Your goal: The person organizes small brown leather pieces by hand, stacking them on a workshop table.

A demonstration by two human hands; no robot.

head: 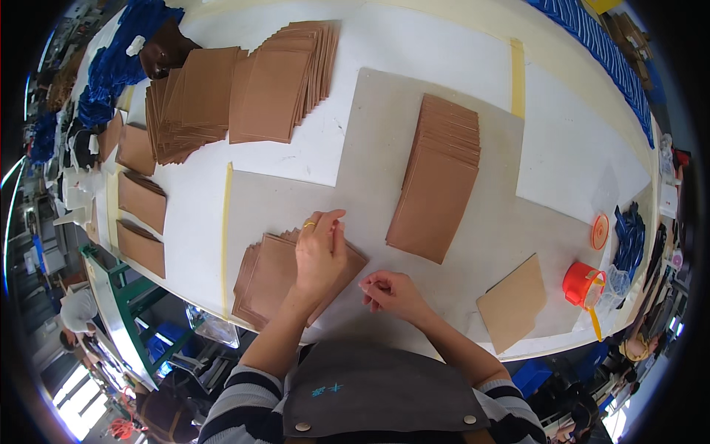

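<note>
My left hand point(321, 250), with a yellow ring on one finger, is over a fanned stack of brown leather-like panels point(272, 266) near the table's front edge. Its thumb and index finger are apart, and I see nothing between them. Just right of that stack, my right hand point(396, 294) has its fingers curled towards the thumb. Whether something thin is pinched there cannot be made out. Beyond my hands, a long overlapping row of similar brown panels point(435, 194) lies on a grey board point(377, 122). A lighter tan panel point(513, 305) rests to the right of my right hand.
Large fanned stacks of brown panels point(272, 89) lie at the far left, beside blue material point(119, 61). Smaller piles point(141, 202) line the left edge. A red cup point(582, 283) with a yellow-handled tool, an orange lid point(599, 231) and dark blue strips point(629, 238) are at right.
</note>
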